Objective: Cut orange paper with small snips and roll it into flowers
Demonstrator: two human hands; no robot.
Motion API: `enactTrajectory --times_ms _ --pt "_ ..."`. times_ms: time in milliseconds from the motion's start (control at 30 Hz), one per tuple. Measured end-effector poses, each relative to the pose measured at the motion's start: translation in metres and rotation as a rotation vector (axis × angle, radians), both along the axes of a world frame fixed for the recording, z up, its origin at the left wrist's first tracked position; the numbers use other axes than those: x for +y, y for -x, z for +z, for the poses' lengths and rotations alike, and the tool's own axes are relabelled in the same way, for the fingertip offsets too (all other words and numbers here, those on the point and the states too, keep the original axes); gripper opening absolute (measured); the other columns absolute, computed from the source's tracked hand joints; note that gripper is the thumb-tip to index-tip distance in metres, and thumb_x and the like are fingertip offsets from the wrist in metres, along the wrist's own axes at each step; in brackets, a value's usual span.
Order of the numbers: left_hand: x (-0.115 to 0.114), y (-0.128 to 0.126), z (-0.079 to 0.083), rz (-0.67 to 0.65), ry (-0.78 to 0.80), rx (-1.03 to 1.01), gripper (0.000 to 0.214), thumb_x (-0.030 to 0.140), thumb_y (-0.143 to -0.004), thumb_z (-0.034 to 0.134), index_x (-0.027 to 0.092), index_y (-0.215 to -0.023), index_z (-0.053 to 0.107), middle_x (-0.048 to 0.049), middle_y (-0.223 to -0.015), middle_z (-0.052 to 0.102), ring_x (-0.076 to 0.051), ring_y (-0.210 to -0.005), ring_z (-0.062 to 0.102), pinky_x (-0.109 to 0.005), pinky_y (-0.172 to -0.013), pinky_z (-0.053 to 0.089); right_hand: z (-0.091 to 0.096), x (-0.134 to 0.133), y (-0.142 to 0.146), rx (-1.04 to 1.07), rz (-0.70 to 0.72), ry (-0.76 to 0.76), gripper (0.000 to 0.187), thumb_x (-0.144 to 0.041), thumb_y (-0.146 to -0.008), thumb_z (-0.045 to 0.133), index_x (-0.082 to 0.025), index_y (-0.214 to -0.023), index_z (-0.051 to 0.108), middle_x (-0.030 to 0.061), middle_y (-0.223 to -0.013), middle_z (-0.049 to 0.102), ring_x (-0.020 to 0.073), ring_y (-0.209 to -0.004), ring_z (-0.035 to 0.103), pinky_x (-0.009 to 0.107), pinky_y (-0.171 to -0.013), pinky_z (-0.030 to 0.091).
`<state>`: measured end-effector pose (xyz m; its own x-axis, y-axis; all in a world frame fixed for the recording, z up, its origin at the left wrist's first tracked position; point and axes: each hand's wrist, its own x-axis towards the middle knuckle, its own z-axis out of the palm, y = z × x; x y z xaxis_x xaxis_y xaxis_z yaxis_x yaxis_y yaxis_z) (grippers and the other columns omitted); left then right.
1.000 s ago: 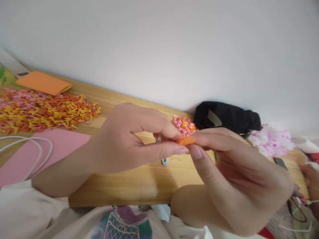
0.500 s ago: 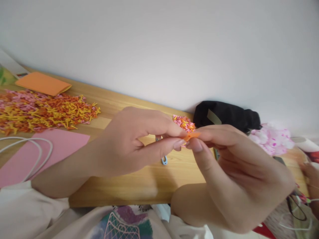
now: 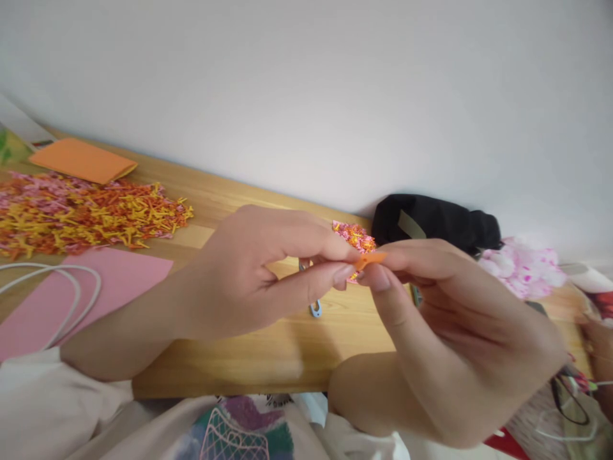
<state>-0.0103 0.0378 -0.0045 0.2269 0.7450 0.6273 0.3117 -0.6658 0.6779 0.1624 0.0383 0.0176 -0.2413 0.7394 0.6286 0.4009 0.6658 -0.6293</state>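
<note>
My left hand and my right hand meet in the middle of the view, above the table. Between their thumbs and forefingers they pinch a small orange paper piece, its ends covered by the fingertips. Behind the fingers lies a small heap of pink, orange and yellow paper bits, partly hidden. Below my left thumb a light blue tool end shows on the wood; the rest of it is covered, so its kind is unclear.
At the left spreads a large pile of folded paper bits, with folded orange paper behind. Pink paper lies under a white cable. Against the wall sit a black pouch and a pink-and-white bundle.
Both hands stay in nearly the same place, still pinching the orange paper piece. My right fingers and the paper shift only very slightly.
</note>
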Motion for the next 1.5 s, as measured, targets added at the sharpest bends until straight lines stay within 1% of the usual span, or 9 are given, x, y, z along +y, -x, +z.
enactTrajectory --times_ms 167,433,567,767,900,1000,1167,1300,1500 --pt "0.000 0.000 -0.001 0.010 -0.014 0.026 0.015 0.015 -0.088 0.063 0.021 -0.074 0.064 0.0060 -0.061 0.064 -0.008 -0.053 0.056 -0.020 -0.054 0.042 0.001 0.000 -0.001 -0.016 0.002 0.001 0.019 -0.005 -0.080 0.068 -0.024 -0.081 0.070 -0.0015 -0.070 0.070 0.0152 -0.066 0.062 0.030 -0.054 0.047" --pt "0.001 0.000 -0.001 0.049 -0.032 0.051 0.014 0.019 -0.087 0.065 0.021 -0.074 0.066 0.0051 -0.062 0.066 -0.009 -0.054 0.058 -0.021 -0.053 0.043 -0.001 -0.003 0.000 -0.018 -0.044 0.043 0.018 -0.010 -0.084 0.066 -0.027 -0.082 0.070 -0.0009 -0.073 0.071 0.0169 -0.067 0.064 0.032 -0.055 0.050" --pt "0.002 0.002 0.004 0.017 -0.078 0.042 0.011 0.014 -0.085 0.067 0.017 -0.074 0.069 0.0037 -0.063 0.069 -0.006 -0.054 0.059 -0.017 -0.052 0.043 0.000 -0.002 -0.001 -0.001 0.021 0.037 0.018 -0.007 -0.081 0.067 -0.025 -0.082 0.071 -0.0009 -0.072 0.071 0.0163 -0.068 0.064 0.032 -0.054 0.050" --pt "-0.001 0.001 0.003 0.005 0.063 -0.017 0.013 0.020 -0.085 0.069 0.020 -0.072 0.068 0.0031 -0.066 0.072 -0.009 -0.057 0.063 -0.021 -0.056 0.047 0.002 -0.001 -0.004 -0.051 0.072 0.060 0.021 -0.012 -0.084 0.065 -0.032 -0.085 0.072 0.0010 -0.075 0.073 0.0222 -0.067 0.067 0.038 -0.056 0.054" --pt "-0.002 0.000 0.001 -0.018 0.082 -0.122 0.016 0.021 -0.080 0.075 0.018 -0.067 0.066 0.0026 -0.063 0.069 -0.009 -0.056 0.061 -0.021 -0.054 0.047 0.000 -0.004 -0.008 -0.083 0.050 0.106 0.016 -0.019 -0.087 0.065 -0.034 -0.090 0.070 0.0010 -0.079 0.074 0.0228 -0.071 0.068 0.039 -0.059 0.056" --pt "0.000 0.001 0.002 -0.026 0.177 -0.158 0.020 0.020 -0.076 0.078 0.018 -0.061 0.065 0.0039 -0.057 0.066 -0.008 -0.051 0.058 -0.020 -0.049 0.045 0.000 -0.004 -0.007 -0.074 0.050 0.105 0.016 -0.018 -0.086 0.066 -0.033 -0.088 0.070 0.0006 -0.077 0.073 0.0212 -0.069 0.066 0.038 -0.058 0.056" --pt "0.006 0.003 -0.001 -0.060 0.328 -0.272 0.023 0.023 -0.075 0.078 0.019 -0.058 0.063 0.0040 -0.052 0.064 -0.009 -0.044 0.054 -0.019 -0.040 0.040 0.001 -0.004 -0.003 -0.001 0.046 0.006 0.023 -0.010 -0.083 0.065 -0.030 -0.093 0.071 0.0006 -0.083 0.073 0.0192 -0.073 0.067 0.036 -0.061 0.057" --pt "0.011 0.003 -0.005 -0.117 0.388 -0.323 0.024 0.028 -0.079 0.074 0.019 -0.060 0.064 0.0018 -0.054 0.067 -0.012 -0.047 0.061 -0.019 -0.043 0.048 -0.003 0.000 -0.001 -0.042 0.114 -0.003 0.029 -0.008 -0.083 0.064 -0.027 -0.104 0.071 0.0026 -0.094 0.074 0.0189 -0.080 0.067 0.034 -0.064 0.059" --pt "0.011 0.005 -0.004 -0.238 0.388 -0.358 0.013 0.025 -0.078 0.076 0.020 -0.068 0.069 0.0007 -0.062 0.072 -0.013 -0.053 0.065 -0.020 -0.049 0.052 -0.008 0.004 0.004 -0.013 0.160 -0.052 0.030 -0.008 -0.083 0.064 -0.027 -0.104 0.071 0.0033 -0.093 0.075 0.0192 -0.081 0.070 0.035 -0.066 0.061"
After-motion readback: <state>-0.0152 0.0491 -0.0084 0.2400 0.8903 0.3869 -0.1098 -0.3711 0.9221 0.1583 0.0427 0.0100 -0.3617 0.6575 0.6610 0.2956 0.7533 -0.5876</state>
